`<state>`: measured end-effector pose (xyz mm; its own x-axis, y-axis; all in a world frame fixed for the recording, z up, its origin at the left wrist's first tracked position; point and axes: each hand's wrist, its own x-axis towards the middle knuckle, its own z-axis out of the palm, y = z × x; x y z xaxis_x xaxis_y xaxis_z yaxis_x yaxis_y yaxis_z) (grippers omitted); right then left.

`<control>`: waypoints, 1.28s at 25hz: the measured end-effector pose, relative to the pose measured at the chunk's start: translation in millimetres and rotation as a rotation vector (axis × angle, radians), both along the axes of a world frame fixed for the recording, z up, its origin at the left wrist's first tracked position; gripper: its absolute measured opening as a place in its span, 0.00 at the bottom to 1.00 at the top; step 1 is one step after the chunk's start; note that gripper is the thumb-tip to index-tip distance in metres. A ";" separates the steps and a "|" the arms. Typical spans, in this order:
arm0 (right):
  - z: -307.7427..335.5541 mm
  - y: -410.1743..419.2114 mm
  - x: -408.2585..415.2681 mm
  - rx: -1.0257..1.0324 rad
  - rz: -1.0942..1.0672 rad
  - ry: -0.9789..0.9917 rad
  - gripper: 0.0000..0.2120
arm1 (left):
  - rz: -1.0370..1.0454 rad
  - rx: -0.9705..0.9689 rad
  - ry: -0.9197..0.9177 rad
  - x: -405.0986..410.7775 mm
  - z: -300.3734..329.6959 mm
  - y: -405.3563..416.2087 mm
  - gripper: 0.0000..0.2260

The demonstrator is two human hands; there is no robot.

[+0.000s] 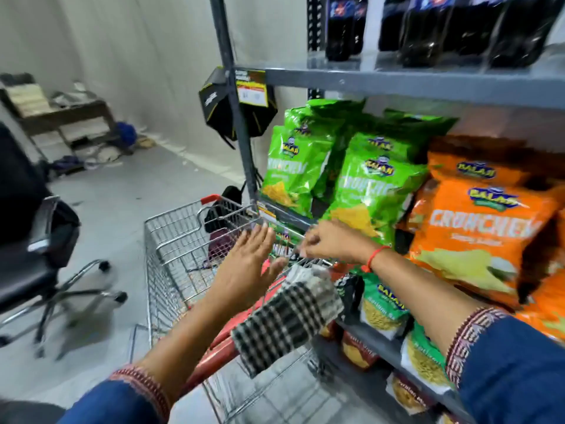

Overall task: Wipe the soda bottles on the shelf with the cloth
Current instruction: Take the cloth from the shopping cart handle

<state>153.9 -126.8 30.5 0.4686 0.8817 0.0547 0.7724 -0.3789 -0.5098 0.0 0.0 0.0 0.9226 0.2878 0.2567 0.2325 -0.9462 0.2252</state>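
Dark soda bottles [428, 29] with blue labels stand in a row on the top shelf [428, 84], well above both hands. A black-and-white checked cloth [284, 319] hangs over the red handle of a wire shopping cart [171, 240]. My left hand [247, 264] hovers flat over the cart with its fingers spread, holding nothing. My right hand [330, 240] reaches across to the cart's rim at the cloth's far end. Its fingers are curled, and motion blur hides whether they pinch the cloth or the wire.
Green snack bags [367, 185] and orange snack bags [477, 228] fill the middle shelf, with smaller packets below. A black office chair [36, 240] stands on the left. A cluttered desk [61, 114] sits by the back wall. Bare grey floor lies between.
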 end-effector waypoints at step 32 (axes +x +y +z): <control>121.9 -113.5 6.9 0.594 -0.336 0.072 0.09 | -0.736 -0.634 0.097 130.5 243.8 -35.1 0.08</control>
